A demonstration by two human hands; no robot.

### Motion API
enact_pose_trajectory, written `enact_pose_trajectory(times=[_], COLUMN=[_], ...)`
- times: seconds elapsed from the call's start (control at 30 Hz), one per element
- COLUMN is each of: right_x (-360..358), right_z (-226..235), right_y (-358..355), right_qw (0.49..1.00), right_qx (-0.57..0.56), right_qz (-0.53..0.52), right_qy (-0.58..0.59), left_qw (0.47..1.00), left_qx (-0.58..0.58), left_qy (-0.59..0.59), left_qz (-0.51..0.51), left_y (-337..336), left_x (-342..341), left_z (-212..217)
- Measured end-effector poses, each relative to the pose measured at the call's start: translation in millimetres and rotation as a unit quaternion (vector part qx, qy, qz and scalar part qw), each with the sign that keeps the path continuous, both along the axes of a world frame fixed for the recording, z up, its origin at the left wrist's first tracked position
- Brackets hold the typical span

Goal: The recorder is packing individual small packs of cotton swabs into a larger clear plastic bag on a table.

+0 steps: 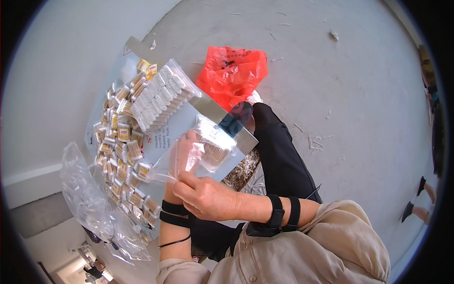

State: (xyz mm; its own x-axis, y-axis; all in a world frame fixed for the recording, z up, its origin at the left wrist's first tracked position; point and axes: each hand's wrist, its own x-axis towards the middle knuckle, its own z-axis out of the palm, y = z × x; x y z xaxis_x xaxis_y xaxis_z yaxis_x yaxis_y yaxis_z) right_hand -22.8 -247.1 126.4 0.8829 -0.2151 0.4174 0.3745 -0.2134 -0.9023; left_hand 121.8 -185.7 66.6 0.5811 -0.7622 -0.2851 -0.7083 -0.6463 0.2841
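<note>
A clear plastic bag (165, 158) with bundled cotton swabs (213, 154) in its far end lies over the near part of the pale blue tabletop. My left hand (188, 144) shows through its film, fingers curled against the bag beside the bundles; whether the hand is inside or behind the film I cannot tell. My right hand (201, 193) crosses over my left forearm and pinches the gathered left edge of the bag. Beyond my left hand, a filled clear bag of cotton swabs (163, 97) lies with its white tips in neat rows.
Many small cotton swab bundles (120, 156), some with yellow labels, are heaped along the tabletop's left side. Loose clear plastic bags (90, 203) hang at its near left. A red plastic bag (234, 71) is beyond the table's edge. Scraps litter the grey floor (359, 94).
</note>
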Motion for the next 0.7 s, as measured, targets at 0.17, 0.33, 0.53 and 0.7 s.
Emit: enact_pose_trajectory(times=[0.17, 0.33, 0.53, 0.7], right_x=[1, 1, 10, 3], right_z=[-4, -4, 0, -2], right_y=[-3, -7, -8, -49], right_qw=[0.999, 0.997, 0.987, 0.960], right_qx=[0.035, 0.059, 0.119, 0.273], right_qz=[-0.021, -0.048, -0.078, -0.015], right_qy=[-0.001, 0.002, -0.071, 0.051], left_qw=[0.996, 0.970, 0.973, 0.939], left_qx=[-0.070, -0.212, -0.157, -0.233], left_qy=[0.057, 0.113, 0.171, 0.228], left_qz=[-0.018, -0.045, -0.009, 0.111], left_y=[11, 15, 24, 56], left_x=[-4, -45, -16, -21], left_z=[-4, 55, 74, 117])
